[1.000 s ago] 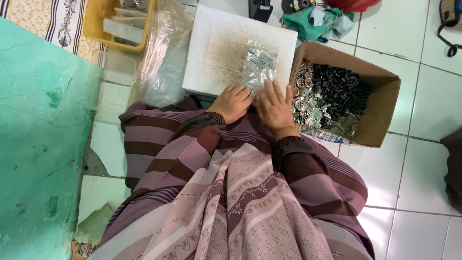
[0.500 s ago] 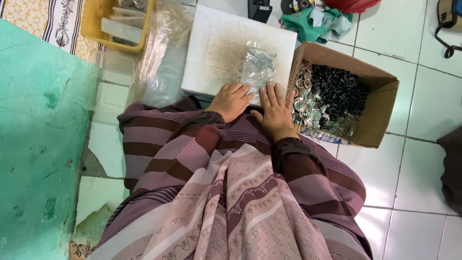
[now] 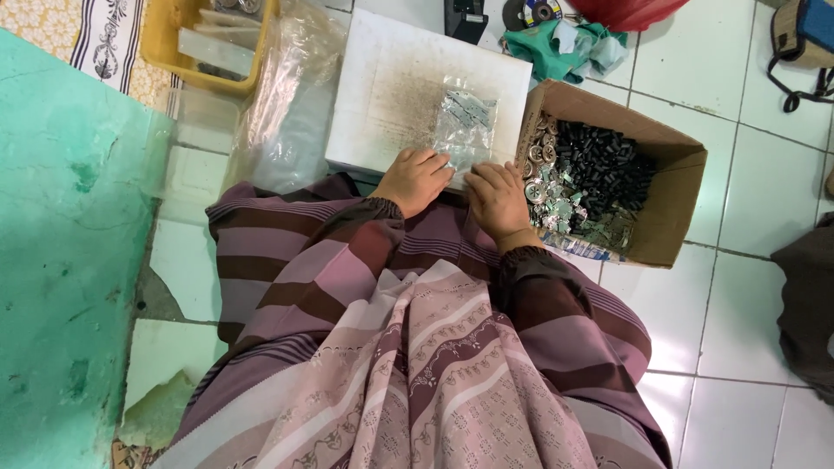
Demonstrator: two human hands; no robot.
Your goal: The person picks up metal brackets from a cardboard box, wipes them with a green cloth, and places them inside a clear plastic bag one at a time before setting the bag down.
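Observation:
A small clear plastic packet point(image 3: 465, 126) of tiny parts lies on a white board point(image 3: 391, 78) in front of me. My left hand point(image 3: 415, 180) rests at the packet's near left corner, fingers curled onto it. My right hand point(image 3: 497, 198) lies flat at its near right corner, fingers spread over the edge. Both hands pinch the packet's near end. Striped purple sleeves cover both arms.
A cardboard box point(image 3: 673, 165) of black cylinders and round silvery parts stands right of the board. Clear plastic bags point(image 3: 287, 104) lie to the left, a yellow tray point(image 3: 195, 56) behind them. A green cloth point(image 3: 565, 48) lies beyond the box. A turquoise surface point(image 3: 61, 243) fills the left.
Both hands have stayed at the packet's near end, with only slight finger shifts. The view has drifted a little.

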